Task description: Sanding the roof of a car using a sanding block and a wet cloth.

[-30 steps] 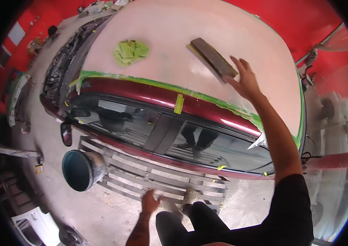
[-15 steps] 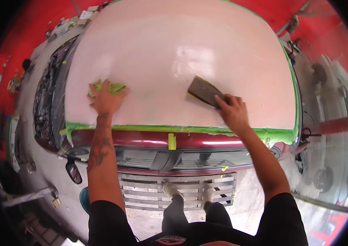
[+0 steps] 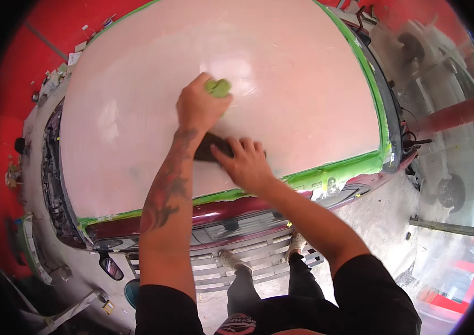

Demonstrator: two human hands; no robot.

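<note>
A pale pink car roof (image 3: 136,111) with shiny, damp-looking patches spreads in front of me. My left hand (image 3: 200,109) is closed around a bunched green cloth (image 3: 218,88) over the middle of the roof. Nearer to me, my right hand (image 3: 246,164) rests on a dark, flat sanding block (image 3: 209,149), its fingers over the right part. The block lies on the roof, and my left forearm passes beside its left end. Whether the cloth touches the roof is hard to tell.
Green masking tape (image 3: 332,170) borders the roof above the dark red car side (image 3: 231,209). My feet stand on a slatted pallet (image 3: 265,262). A side mirror (image 3: 112,267) sticks out at the left. Behind a clear sheet at right stands another vehicle (image 3: 443,128).
My left hand has moved right and farther in, now gripping the cloth that lay under it. My right hand and the sanding block have shifted left. The view has turned.
</note>
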